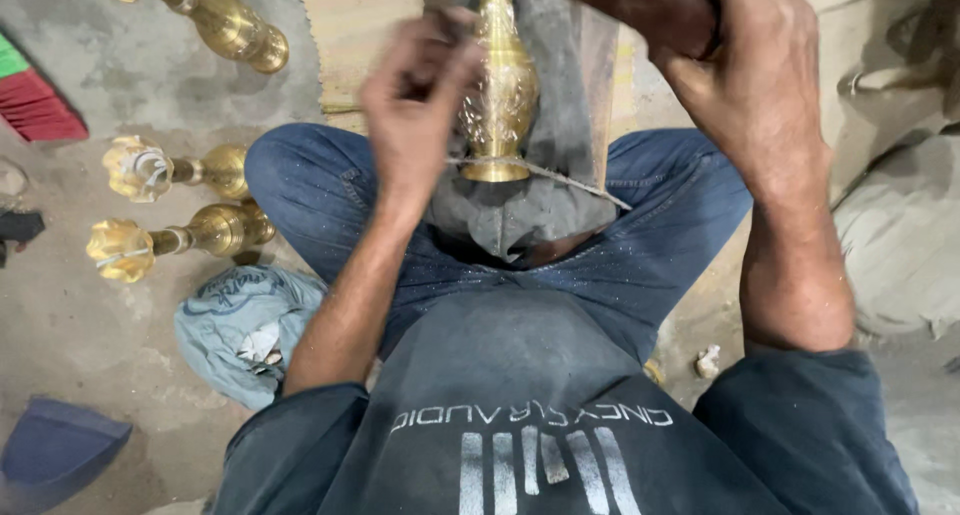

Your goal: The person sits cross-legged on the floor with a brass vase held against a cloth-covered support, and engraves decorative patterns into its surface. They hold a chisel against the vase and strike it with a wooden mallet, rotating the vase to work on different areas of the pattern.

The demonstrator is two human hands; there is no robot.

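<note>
An engraved brass vase-shaped piece [503,85] rests upright on a grey cloth [565,190] between my knees. My left hand [415,100] is at the piece's left side, fingers pinched together on a small dark thing that I cannot make out. My right hand [745,75] reaches over the top right and its fingers are closed around a dark object at the frame's top edge, partly cut off. A thin stick or wire [560,173] runs across under the brass base.
Three more brass pieces lie on the concrete floor at left [235,25] [165,168] [175,237]. A crumpled light-blue cloth [240,325] lies by my left thigh, a dark blue object [55,450] at bottom left, and sacks [900,235] at right.
</note>
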